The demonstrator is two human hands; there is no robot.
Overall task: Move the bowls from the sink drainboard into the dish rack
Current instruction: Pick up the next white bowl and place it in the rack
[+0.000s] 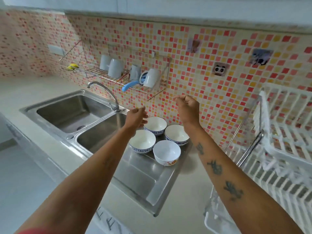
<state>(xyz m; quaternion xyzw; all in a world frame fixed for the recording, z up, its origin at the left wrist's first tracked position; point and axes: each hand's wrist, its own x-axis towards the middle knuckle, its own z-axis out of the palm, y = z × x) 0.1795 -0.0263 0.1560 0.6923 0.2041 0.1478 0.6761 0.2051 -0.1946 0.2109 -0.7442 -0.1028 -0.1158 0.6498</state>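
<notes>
A: Bowls?
B: Four bowls clustered on the drainboard; dish rack right, on the counter.
A: Grips?
B: Left hand and right hand above them, loosely curled, holding nothing.

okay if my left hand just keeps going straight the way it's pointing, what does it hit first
Probably the far blue-patterned bowl on the drainboard: the left hand hovers at its near-left rim, fingers toward it. Depth is unclear; it might pass above it to the tiled wall.

bowls: four, upright, empty, clustered at far end of steel drainboard | three white with blue-patterned outsides | fourth, nearest, white with orange-red pattern | dish rack: white, stood right, held no bowls
</notes>
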